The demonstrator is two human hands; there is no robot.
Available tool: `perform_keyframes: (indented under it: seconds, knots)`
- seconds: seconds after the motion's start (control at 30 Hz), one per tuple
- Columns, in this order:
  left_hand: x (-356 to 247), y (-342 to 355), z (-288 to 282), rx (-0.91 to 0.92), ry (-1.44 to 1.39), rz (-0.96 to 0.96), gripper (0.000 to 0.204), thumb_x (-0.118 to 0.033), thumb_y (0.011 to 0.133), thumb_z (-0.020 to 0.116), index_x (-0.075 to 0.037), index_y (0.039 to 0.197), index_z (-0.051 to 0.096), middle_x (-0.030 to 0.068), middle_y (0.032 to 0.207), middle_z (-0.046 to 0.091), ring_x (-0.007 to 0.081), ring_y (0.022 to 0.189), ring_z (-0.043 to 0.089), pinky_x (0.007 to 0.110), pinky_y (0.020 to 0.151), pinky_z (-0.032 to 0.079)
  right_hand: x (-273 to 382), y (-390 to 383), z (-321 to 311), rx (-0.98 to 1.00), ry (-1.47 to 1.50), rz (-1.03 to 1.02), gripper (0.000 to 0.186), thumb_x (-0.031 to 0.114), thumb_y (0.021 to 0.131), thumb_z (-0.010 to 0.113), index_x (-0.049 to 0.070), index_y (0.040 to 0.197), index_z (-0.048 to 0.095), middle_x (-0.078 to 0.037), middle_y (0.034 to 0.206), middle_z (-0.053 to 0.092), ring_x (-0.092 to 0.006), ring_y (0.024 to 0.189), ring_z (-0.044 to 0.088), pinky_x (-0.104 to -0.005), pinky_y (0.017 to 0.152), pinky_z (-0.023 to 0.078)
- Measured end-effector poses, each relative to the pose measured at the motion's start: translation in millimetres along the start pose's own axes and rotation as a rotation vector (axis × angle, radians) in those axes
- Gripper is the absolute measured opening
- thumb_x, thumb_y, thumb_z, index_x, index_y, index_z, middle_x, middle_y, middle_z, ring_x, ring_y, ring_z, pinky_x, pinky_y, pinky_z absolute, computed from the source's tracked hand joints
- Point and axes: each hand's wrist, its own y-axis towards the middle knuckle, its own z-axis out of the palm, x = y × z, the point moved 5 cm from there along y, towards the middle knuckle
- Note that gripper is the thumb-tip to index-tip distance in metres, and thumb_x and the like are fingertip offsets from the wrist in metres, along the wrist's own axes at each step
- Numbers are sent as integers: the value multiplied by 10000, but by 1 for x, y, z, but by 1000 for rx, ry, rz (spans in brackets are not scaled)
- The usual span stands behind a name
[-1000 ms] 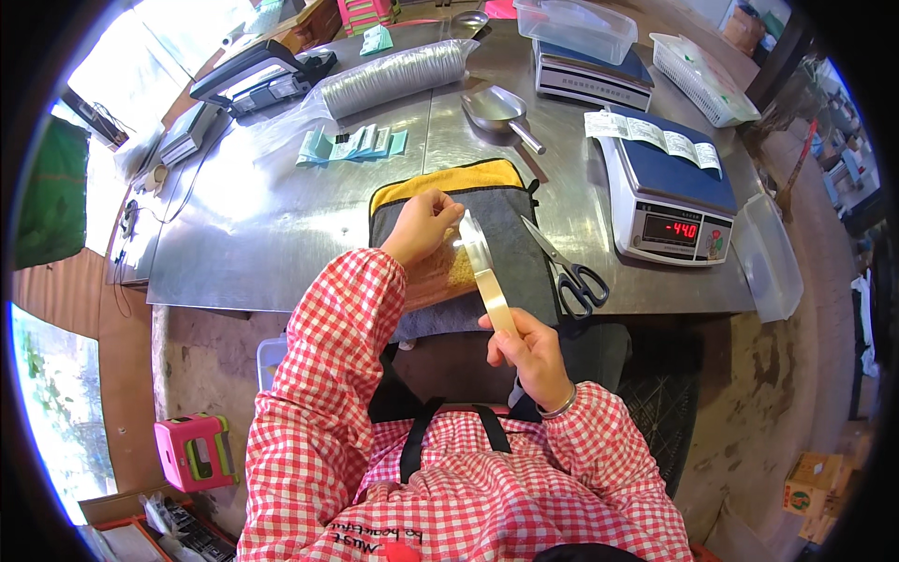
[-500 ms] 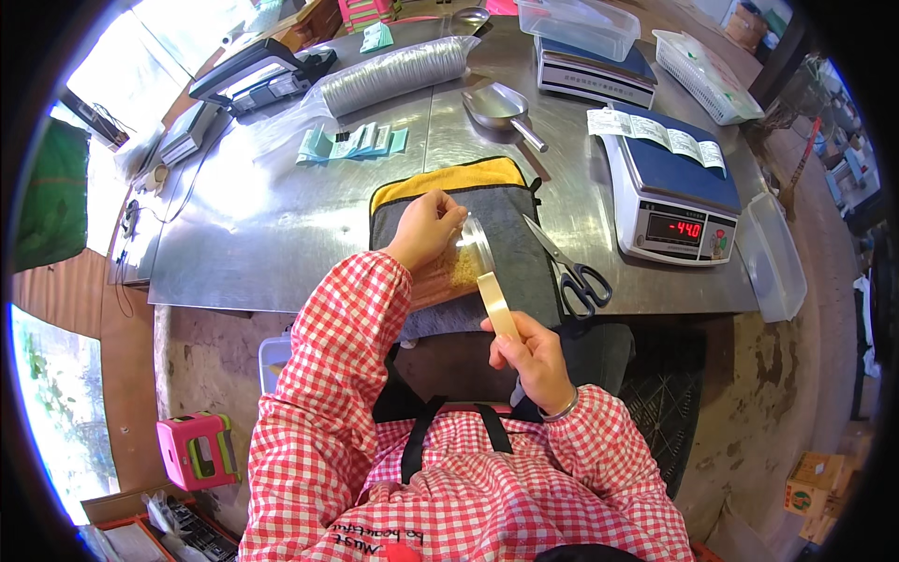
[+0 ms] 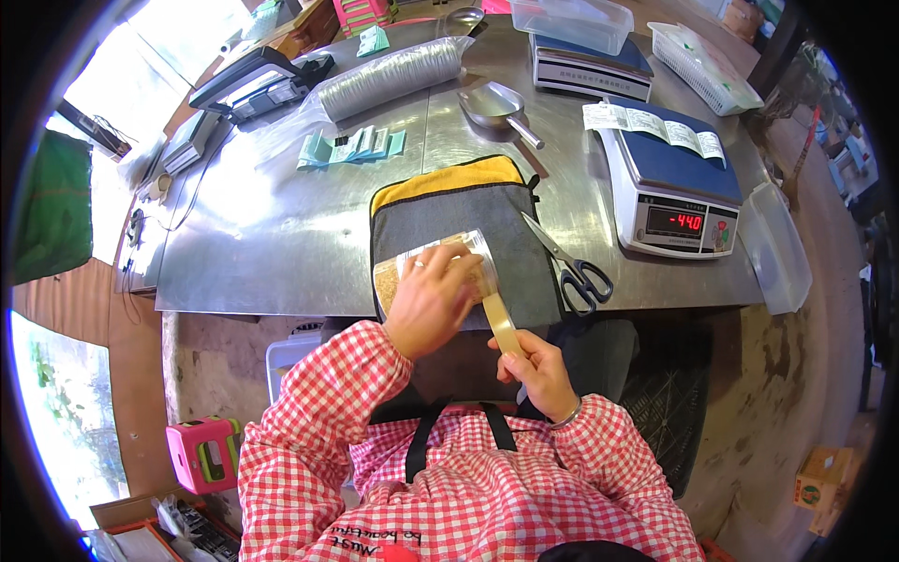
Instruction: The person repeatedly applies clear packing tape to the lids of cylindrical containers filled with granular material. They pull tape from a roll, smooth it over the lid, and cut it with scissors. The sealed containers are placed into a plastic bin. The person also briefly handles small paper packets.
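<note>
A clear jar point(image 3: 387, 279) with golden-brown granules inside lies on its side on a grey cloth point(image 3: 459, 207) with a yellow band. Over its middle rests my left hand point(image 3: 433, 292), fingers curved around the jar and a ring on one finger. My right hand point(image 3: 541, 373) pinches a roll of yellowish tape point(image 3: 501, 324), seen mostly edge-on. The roll's upper end meets the jar's right end, by its rim. Whether a strip of tape is stuck to the jar is hard to make out. To the right of the cloth lie dark-handled scissors point(image 3: 582, 281), their blades reaching its edge.
A scale point(image 3: 676, 220) with a lit red display and paper labels point(image 3: 655, 129) stands right, beside a clear tub point(image 3: 777, 248). Behind are a metal scoop point(image 3: 493, 106), teal label strips point(image 3: 352, 148), a wrapped stack of lids point(image 3: 393, 82) and another scale point(image 3: 592, 78).
My left hand has come down from a raised pinch to lie over the jar. The tape roll and my right hand have shifted slightly nearer to me and to the right.
</note>
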Motion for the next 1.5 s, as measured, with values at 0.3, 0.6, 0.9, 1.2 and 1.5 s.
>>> perform_keyframes:
  seconds: [0.3, 0.6, 0.9, 1.2, 1.5]
  knots:
    - [0, 5, 8, 220, 120, -69, 876, -263, 610, 826, -112, 1370, 418, 129, 1238, 462, 322, 1112, 460, 448, 908, 379, -14, -16, -3, -9, -72, 0, 349, 245, 923, 590, -47, 1113, 596, -28, 825, 597, -77, 716, 564, -233, 672, 478]
    - [14, 24, 11, 255, 102, -147, 1045, -338, 529, 862, -56, 1401, 361, 147, 1193, 477, 340, 1077, 465, 450, 923, 389, -7, -6, -3, 6, -44, -51, 323, 221, 923, 590, -47, 1104, 597, -30, 816, 595, -75, 705, 560, -231, 665, 476]
    - [18, 10, 35, 43, 384, -109, 995, -339, 588, 824, -92, 1409, 319, 139, 1264, 469, 321, 1186, 468, 506, 985, 347, 30, 5, 8, -42, -16, -97, 271, 189, 950, 563, -41, 1089, 595, -39, 810, 607, -75, 696, 556, -229, 657, 473]
    - [76, 53, 26, 413, 53, -310, 946, -461, 563, 782, -36, 1329, 426, 203, 1146, 594, 388, 1070, 574, 466, 912, 452, 34, 24, 10, -112, -99, -13, 252, 197, 976, 526, -39, 1037, 590, -66, 740, 621, -91, 630, 561, -213, 588, 448]
    - [157, 85, 45, 590, -470, -428, 928, -313, 554, 863, -20, 1340, 465, 192, 1112, 596, 296, 1061, 580, 359, 936, 436, 6, 75, 0, -194, -82, 18, 220, 169, 959, 564, -41, 953, 629, -51, 691, 627, -85, 598, 572, -217, 571, 467]
